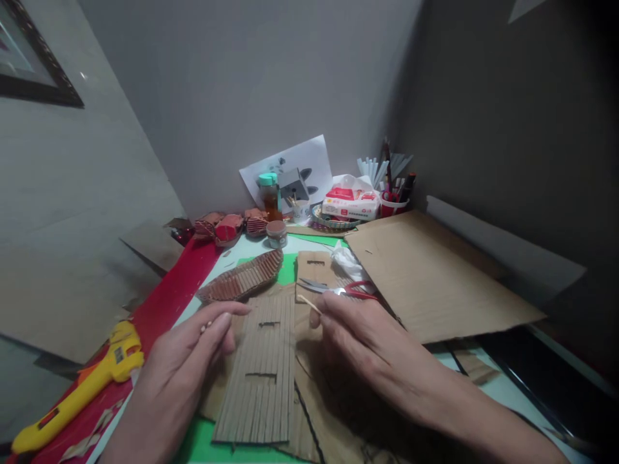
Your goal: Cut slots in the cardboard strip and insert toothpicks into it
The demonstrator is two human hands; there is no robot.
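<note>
A corrugated cardboard strip (258,399) with two cut slots lies in front of me on brown cardboard. Its left edge is beside my left hand (193,348), whose index finger stretches over the strip's far end while the thumb and other fingers pinch a small light piece, mostly hidden. On the right, my right hand (355,332) pinches a thin wooden stick (309,303) that points up and left. Just beyond that hand lie red-handled scissors (338,290) with their blades apart, partly over a smaller slotted cardboard piece (307,258).
A boat-shaped corrugated piece (244,277) lies beyond my left hand. A yellow glue gun (82,390) is at the left. At the back are a small jar (276,234), a bottle (271,196) and a tissue pack (351,198). A large cardboard sheet (435,277) covers the right.
</note>
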